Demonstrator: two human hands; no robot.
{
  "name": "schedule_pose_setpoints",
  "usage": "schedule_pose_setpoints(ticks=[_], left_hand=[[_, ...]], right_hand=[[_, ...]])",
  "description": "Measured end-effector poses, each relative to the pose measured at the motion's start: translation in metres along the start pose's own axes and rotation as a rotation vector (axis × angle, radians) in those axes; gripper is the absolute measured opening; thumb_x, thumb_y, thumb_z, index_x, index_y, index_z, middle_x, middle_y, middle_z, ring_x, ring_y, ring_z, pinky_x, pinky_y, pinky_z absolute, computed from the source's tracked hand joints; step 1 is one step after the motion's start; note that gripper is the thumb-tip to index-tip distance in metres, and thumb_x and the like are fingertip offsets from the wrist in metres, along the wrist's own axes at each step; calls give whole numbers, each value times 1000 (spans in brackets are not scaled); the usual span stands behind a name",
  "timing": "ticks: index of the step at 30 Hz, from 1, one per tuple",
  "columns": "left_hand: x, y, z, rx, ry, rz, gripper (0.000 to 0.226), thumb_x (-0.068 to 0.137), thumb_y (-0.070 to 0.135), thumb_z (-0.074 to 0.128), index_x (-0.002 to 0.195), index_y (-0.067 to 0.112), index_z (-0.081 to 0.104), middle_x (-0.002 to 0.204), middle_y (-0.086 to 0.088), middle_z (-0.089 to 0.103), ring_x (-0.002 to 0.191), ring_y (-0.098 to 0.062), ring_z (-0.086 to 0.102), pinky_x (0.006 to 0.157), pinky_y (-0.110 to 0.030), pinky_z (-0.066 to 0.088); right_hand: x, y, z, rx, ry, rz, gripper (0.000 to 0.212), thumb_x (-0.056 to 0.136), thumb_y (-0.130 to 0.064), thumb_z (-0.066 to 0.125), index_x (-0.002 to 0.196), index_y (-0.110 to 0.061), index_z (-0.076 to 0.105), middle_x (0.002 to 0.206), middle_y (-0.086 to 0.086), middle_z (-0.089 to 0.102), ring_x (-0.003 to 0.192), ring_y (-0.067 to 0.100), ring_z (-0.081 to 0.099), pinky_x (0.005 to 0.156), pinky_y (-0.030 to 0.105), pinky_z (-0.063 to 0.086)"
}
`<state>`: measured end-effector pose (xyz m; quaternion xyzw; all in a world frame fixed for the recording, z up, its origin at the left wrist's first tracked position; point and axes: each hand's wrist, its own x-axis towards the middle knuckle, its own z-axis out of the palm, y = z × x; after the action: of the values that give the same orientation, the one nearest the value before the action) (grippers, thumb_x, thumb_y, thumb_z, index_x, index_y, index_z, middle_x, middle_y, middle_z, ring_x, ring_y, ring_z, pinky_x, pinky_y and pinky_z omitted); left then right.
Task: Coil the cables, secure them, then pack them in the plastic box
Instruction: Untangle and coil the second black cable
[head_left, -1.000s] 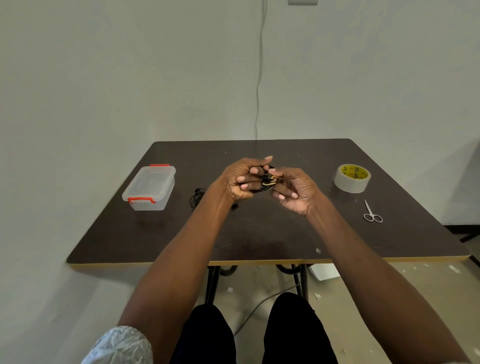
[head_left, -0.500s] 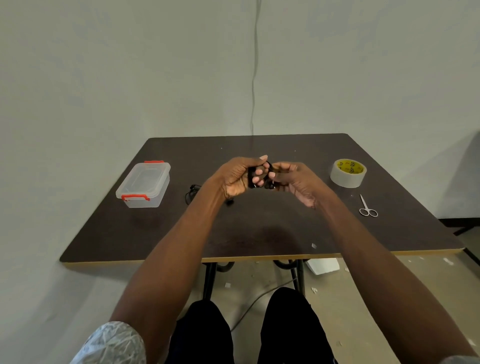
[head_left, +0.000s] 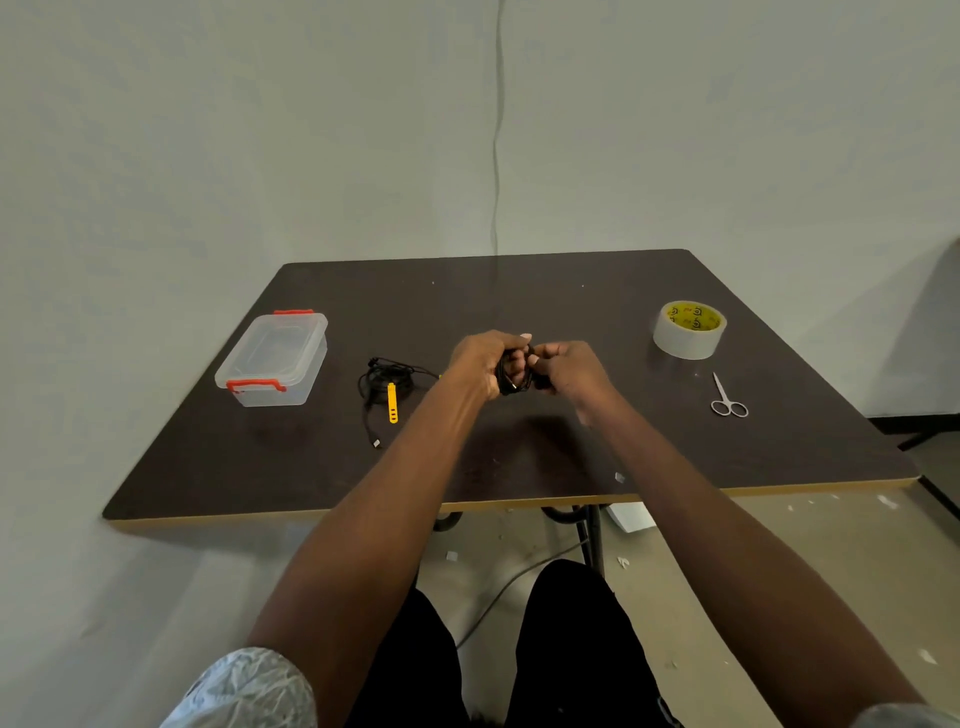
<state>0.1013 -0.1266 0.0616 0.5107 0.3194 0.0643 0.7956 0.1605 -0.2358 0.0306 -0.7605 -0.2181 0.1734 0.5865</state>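
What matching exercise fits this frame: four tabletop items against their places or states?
Items:
1. plastic box
2. tape roll
3. scissors
4. yellow cable tie

Places or states:
A. lying on the loose black cable
B. far right, standing on its flat side
C. left side, lid on
D. lying flat, nearer than the tape

Pairs: 1-C, 2-B, 3-D, 4-A

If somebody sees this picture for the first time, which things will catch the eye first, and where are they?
First, the left hand and right hand meet above the middle of the dark table, both gripping a black coiled cable. On the left stands a closed plastic box with red clips, and beside it lies a second black cable with a yellow tie. On the right are a tape roll and small scissors.
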Motion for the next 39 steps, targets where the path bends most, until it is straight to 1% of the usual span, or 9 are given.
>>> schedule_pose_setpoints(ticks=[3, 7, 10, 13, 19, 23, 27, 34, 39], left_hand=[[-1, -5, -1, 231, 139, 116, 8, 81, 1, 69, 75, 5, 66, 49, 1, 57, 38, -5, 50, 39, -15, 38], [5, -13, -9, 423, 125, 64, 14, 82, 4, 71, 71, 7, 63, 65, -4, 62, 56, -11, 56, 55, -24, 47], [16, -20, -11, 488, 164, 73, 17, 82, 4, 72, 71, 6, 59, 64, -4, 61, 51, -12, 55, 46, -23, 50], [26, -29, -8, 672, 289, 156, 26, 74, 17, 81, 63, 6, 60, 57, -8, 62, 43, -19, 57, 56, -31, 56], [25, -39, -7, 920, 490, 284, 42, 68, 31, 81, 101, 7, 70, 108, -14, 70, 104, -31, 65, 81, -34, 51], [29, -43, -12, 910, 432, 302, 29, 67, 36, 82, 85, 14, 74, 95, -9, 73, 94, -27, 67, 79, -31, 51], [31, -51, -15, 901, 418, 371, 23, 72, 41, 77, 72, 21, 67, 84, -3, 72, 86, -23, 67, 74, -29, 49], [30, -67, -18, 811, 486, 534, 32, 84, 49, 60, 80, 18, 68, 82, 0, 70, 84, -22, 64, 77, -33, 50], [26, -70, -19, 686, 490, 644, 25, 93, 33, 54, 74, 19, 60, 75, 4, 65, 73, -15, 60, 65, -29, 43]], right_hand=[[8, 3, -5, -77, 83, -35, 27, 93, 0, 54, 82, -16, 73, 70, 1, 67, 63, 8, 59, 63, 22, 47], [18, 11, -14, -314, 32, 2, 19, 90, -2, 56, 78, -12, 67, 67, 1, 65, 64, 13, 57, 66, 28, 46], [20, 19, -15, -425, 22, 17, 18, 88, -3, 57, 76, -16, 59, 69, -1, 67, 67, 16, 61, 70, 32, 48], [22, 22, -14, -532, 66, -19, 11, 87, -5, 56, 83, -10, 66, 86, 7, 70, 85, 24, 63, 75, 31, 47], [24, 38, -9, -692, 130, -39, 17, 83, -13, 60, 87, -10, 76, 96, 12, 72, 99, 31, 62, 82, 34, 50], [18, 47, -15, -633, 174, -60, 16, 90, -26, 65, 98, -23, 78, 108, 4, 69, 111, 26, 56, 98, 48, 43], [11, 46, -17, -528, 194, -98, 21, 93, -26, 62, 104, -16, 77, 110, 3, 70, 107, 23, 59, 101, 48, 42], [12, 53, -15, -464, 241, -106, 28, 89, -21, 55, 110, -22, 74, 120, 2, 67, 117, 23, 56, 103, 48, 43], [10, 52, -18, -326, 335, -139, 27, 90, -5, 56, 110, -10, 73, 118, 5, 67, 112, 15, 59, 94, 21, 42]])
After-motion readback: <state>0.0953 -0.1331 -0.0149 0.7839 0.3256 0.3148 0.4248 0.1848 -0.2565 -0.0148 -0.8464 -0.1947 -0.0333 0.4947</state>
